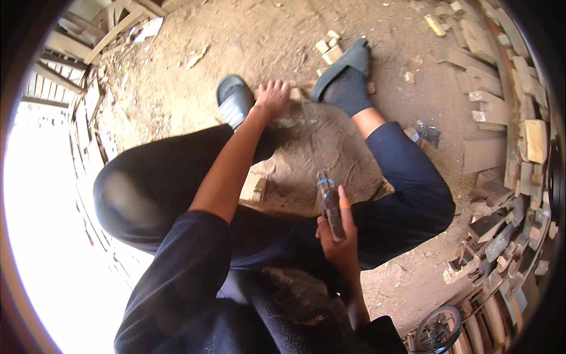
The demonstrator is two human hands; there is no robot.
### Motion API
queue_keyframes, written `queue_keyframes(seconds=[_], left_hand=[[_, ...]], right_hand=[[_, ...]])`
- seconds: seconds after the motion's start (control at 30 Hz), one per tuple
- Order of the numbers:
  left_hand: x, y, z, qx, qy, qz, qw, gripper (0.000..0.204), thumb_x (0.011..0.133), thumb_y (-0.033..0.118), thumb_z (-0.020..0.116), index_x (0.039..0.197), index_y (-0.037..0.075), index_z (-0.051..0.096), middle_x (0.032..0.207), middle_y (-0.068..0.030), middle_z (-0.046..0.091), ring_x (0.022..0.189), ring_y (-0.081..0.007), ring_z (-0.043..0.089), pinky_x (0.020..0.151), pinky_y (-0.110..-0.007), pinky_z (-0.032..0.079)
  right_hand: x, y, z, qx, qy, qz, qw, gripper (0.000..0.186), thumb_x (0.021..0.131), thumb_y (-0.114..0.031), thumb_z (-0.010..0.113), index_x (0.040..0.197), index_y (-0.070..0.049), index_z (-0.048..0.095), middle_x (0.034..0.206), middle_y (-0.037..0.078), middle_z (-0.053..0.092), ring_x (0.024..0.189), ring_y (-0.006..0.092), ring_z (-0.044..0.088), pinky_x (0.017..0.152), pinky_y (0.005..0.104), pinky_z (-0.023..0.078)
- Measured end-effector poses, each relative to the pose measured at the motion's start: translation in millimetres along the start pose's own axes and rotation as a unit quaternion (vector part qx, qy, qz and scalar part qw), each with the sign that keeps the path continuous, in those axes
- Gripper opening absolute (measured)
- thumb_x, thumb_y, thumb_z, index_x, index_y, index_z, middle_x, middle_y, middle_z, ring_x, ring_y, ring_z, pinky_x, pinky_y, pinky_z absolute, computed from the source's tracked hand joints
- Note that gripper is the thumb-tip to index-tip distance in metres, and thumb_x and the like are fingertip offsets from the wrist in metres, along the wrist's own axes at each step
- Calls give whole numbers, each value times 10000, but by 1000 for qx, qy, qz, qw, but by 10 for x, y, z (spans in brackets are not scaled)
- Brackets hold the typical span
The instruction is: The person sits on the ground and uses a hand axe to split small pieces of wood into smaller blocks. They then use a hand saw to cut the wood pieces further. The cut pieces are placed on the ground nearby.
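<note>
My right hand (342, 236) is wrapped round the brown handle of a handsaw (329, 203), with one finger stretched along its side. A blue band circles the handle's front end. The thin blade, seen nearly edge-on, runs away from me to a small piece of wood (296, 93) between my feet. My left hand (273, 97) grips this wood from above, just left of the blade tip, and hides most of it. Whether the teeth touch the wood I cannot tell.
My sandalled feet stand either side of the wood. Several offcuts (330, 50) lie beyond on the dirt floor (253, 35). Stacked wood pieces (489, 112) line the right side. A wheel (438, 330) stands at the lower right. A wood block (253, 187) lies under my left forearm.
</note>
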State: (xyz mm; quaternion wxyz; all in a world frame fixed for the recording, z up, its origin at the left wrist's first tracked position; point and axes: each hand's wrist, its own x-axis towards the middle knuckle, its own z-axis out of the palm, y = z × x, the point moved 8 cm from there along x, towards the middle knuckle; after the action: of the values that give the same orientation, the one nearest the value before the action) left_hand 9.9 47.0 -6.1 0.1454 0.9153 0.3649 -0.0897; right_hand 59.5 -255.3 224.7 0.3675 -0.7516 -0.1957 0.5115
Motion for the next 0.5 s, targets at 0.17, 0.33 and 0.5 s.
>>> queue_keyframes(seconds=[0.17, 0.33, 0.5], left_hand=[[15, 38, -104, -3, -7, -15, 1000, 453, 858, 330, 593, 1195, 48, 482, 1199, -155, 536, 1170, -328, 491, 940, -520, 388], [48, 44, -84, 9, -29, -22, 999, 477, 864, 337, 600, 1222, 47, 476, 1205, -156, 534, 1187, -327, 479, 966, -517, 376], [73, 30, -137, -1, -27, -41, 999, 615, 794, 405, 694, 1251, 64, 463, 1226, -155, 536, 1215, -330, 468, 985, -505, 382]], right_hand=[[130, -40, 123, -22, -33, -72, 997, 604, 908, -81, 555, 1461, -54, 314, 1239, 279, 568, 1105, 380, 606, 865, 377, 497], [20, -159, 67, -39, 32, -203, 978, 587, 898, -90, 590, 1436, -36, 360, 1035, 266, 640, 969, 337, 672, 774, 331, 511], [-86, -71, -83, -35, 24, -122, 992, 573, 878, -78, 602, 1411, -27, 400, 858, 228, 651, 756, 275, 701, 665, 307, 503]])
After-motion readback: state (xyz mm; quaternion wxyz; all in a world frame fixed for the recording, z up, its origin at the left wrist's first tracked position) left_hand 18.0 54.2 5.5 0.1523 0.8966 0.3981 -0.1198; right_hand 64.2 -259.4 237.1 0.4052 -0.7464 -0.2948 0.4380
